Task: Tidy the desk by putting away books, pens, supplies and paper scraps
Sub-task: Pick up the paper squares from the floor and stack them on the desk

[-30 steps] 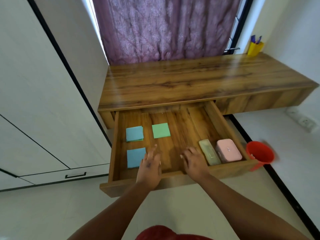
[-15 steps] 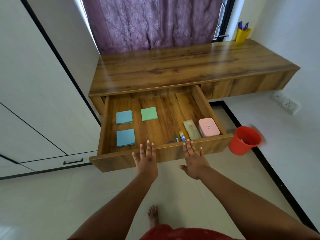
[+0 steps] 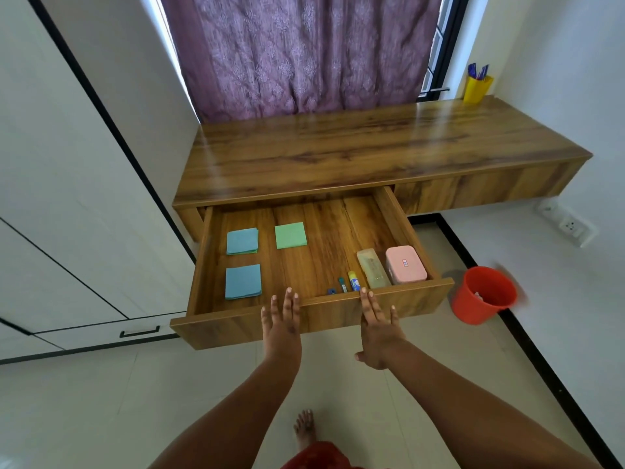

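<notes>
wooden desk (image 3: 338, 147), yellow pen cup (image 3: 477, 89) (far corner)

Counts: 1 open drawer (image 3: 203, 286). Inside: 3 paper pads, of which 2 are blue (image 3: 242, 241) (image 3: 242, 281) and 1 is green (image 3: 291, 235). 1 pink box (image 3: 405, 264), 1 pale translucent case (image 3: 373, 268), 1 glue stick (image 3: 354, 280), 2 smaller blue items by the front wall (image 3: 343, 285) (image 3: 331, 291), too small to identify. On the surface (image 3: 355, 154): 1 yellow cup (image 3: 477, 89) with a few pens, number unclear. On the floor: 1 red bucket (image 3: 480, 296). 2 hands in view, left hand (image 3: 281, 324) and right hand (image 3: 378, 328). 1 bare foot (image 3: 305, 426).
</notes>
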